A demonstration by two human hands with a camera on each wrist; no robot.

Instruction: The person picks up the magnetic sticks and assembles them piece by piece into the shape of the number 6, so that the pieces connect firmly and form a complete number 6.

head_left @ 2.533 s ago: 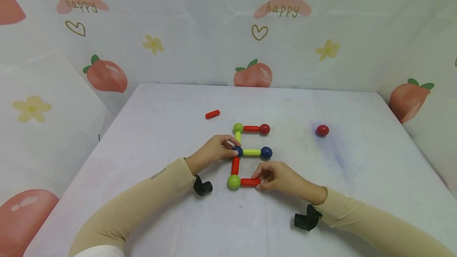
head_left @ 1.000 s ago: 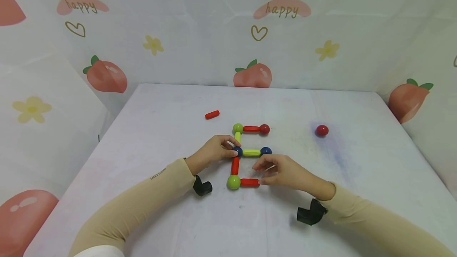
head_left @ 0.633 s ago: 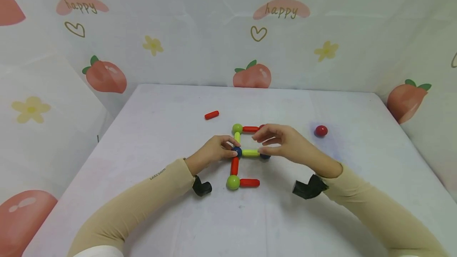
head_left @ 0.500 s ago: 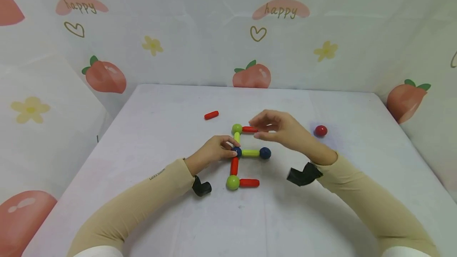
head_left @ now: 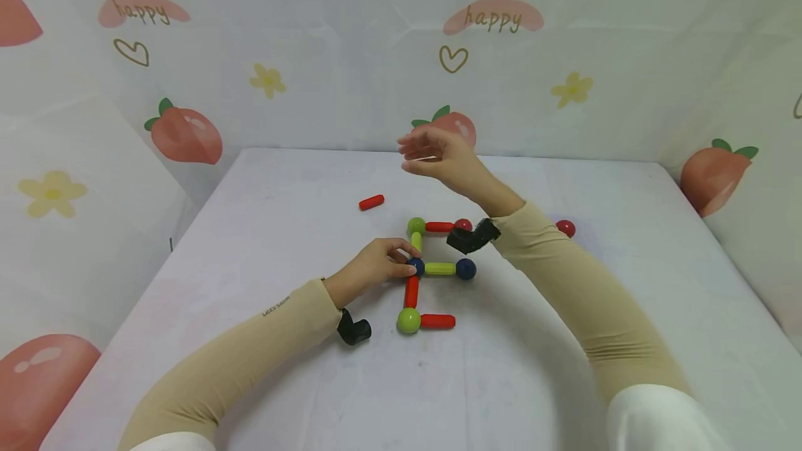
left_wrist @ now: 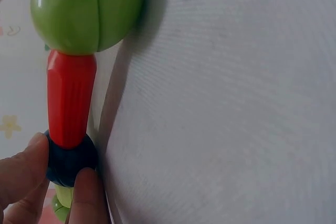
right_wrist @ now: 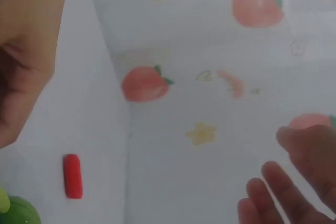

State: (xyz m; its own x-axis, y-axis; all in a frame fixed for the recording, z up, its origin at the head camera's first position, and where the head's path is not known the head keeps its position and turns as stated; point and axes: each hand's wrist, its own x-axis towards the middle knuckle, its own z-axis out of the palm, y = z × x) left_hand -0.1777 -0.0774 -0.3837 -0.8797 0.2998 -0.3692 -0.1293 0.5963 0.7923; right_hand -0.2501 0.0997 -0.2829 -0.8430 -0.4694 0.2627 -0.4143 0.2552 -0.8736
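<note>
My left hand (head_left: 376, 263) pinches a dark blue ball (left_wrist: 68, 162) between thumb and fingers. That ball is the middle joint of an E-shaped figure of magnetic balls and rods. A yellow-green rod (head_left: 441, 268) runs from it to another blue ball (head_left: 466, 269). Towards me, a red rod (left_wrist: 72, 98) leads to a green ball (head_left: 409, 321), from which a second red rod (head_left: 438, 321) points right with a bare end. At the far end are a green ball (head_left: 416, 226), a red rod (head_left: 439, 227) and a red ball (head_left: 463, 225). My right hand (head_left: 445, 159), holding nothing, is raised beyond the figure, fingers loosely bent.
A loose red rod (head_left: 372, 202) lies beyond the figure to the left, below the right hand's fingers in the head view. To the right, a loose red ball (head_left: 566, 228) is partly covered by the right sleeve (head_left: 583, 298). A printed cloth (head_left: 351, 75) hangs behind the table.
My right hand has let go of the near red rod, risen, and moved away from me over the figure, then left towards the loose rod. My left hand stays on the blue ball.
</note>
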